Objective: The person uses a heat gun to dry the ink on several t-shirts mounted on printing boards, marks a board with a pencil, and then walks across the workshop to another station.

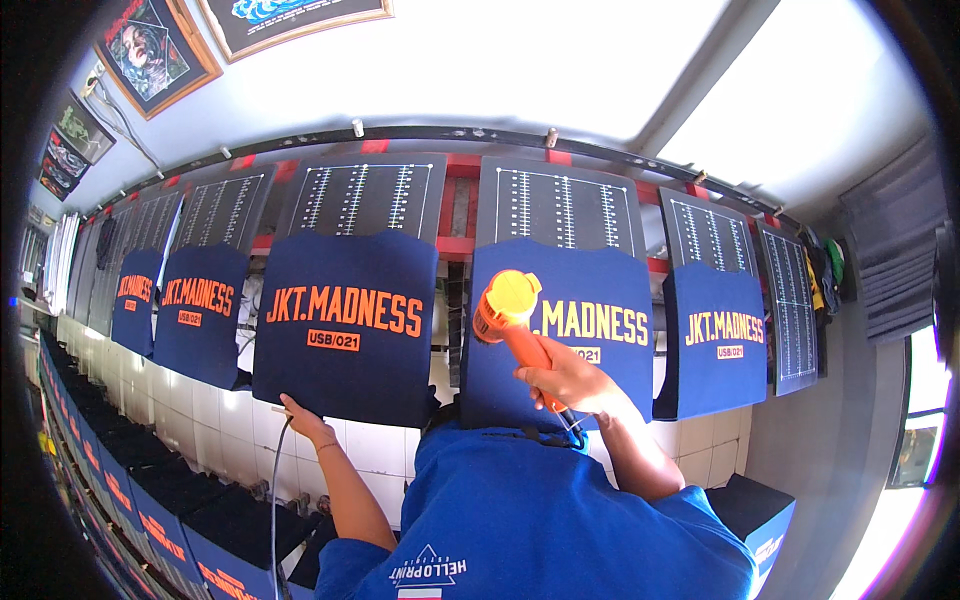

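An orange heat gun (527,345) with a round yellow-orange back and a dark ribbed barrel is in my right hand (570,378), fingers wrapped round its handle. It hangs over a navy shirt (570,390) with yellow-orange and white lettering, covering the left part of the print. My left hand (308,420) is at the lower edge of another navy shirt (345,380) with orange lettering. Its fingers are closed by a grey cable (277,480) that runs down from them. Both shirts lie on dark printing boards (365,195) marked with white rulers.
More printed navy shirts lie on boards to the left (200,345) and right (715,375). A bare ruled board (790,300) stands farther right. Behind the boards runs a red and black frame (460,165). Another row of shirts (160,530) fills the lower left. Framed pictures (155,55) hang on the wall.
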Tool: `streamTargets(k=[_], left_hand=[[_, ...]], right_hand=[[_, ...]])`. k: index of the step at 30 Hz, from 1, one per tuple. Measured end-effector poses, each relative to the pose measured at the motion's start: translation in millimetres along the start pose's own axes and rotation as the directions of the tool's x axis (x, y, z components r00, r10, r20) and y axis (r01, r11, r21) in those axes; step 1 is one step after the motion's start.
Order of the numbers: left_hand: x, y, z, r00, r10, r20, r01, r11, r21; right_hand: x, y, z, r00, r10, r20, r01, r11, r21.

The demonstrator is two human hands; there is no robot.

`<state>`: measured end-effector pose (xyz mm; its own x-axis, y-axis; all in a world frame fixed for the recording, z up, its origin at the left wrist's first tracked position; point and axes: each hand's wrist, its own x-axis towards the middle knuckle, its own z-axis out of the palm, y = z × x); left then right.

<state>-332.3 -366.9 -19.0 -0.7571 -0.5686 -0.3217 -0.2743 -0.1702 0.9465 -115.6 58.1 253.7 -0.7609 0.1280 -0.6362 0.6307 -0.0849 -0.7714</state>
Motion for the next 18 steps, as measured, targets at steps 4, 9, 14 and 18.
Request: streamTargets(k=[4, 9, 14, 18], left_hand=[[-1.2, 2.4, 1.6, 1.000, -0.020, -0.013, 0.020, 1.000, 0.020], [-2.9, 3.3, 2.1, 1.000, -0.029, -0.006, 0.029, 1.000, -0.005], [-3.0, 5.1, 1.6, 1.000, 0.004, 0.009, -0.004, 1.000, 0.029], [-3.7, 5.5, -0.2, 1.000, -0.003, 0.029, 0.002, 0.999, 0.044]], right_hand=[[11.9, -4.8, -4.4, 0.994, -0.054, -0.092, 0.055, 0.998, 0.010], [25.7, -6.7, -12.4, 0.976, -0.151, -0.158, 0.160, 0.986, 0.047], [10.4, -9.7, -6.7, 0.993, -0.073, -0.093, 0.074, 0.997, 0.014], [-9.3, 10.2, -8.7, 0.998, -0.046, 0.037, 0.045, 0.998, 0.038]])
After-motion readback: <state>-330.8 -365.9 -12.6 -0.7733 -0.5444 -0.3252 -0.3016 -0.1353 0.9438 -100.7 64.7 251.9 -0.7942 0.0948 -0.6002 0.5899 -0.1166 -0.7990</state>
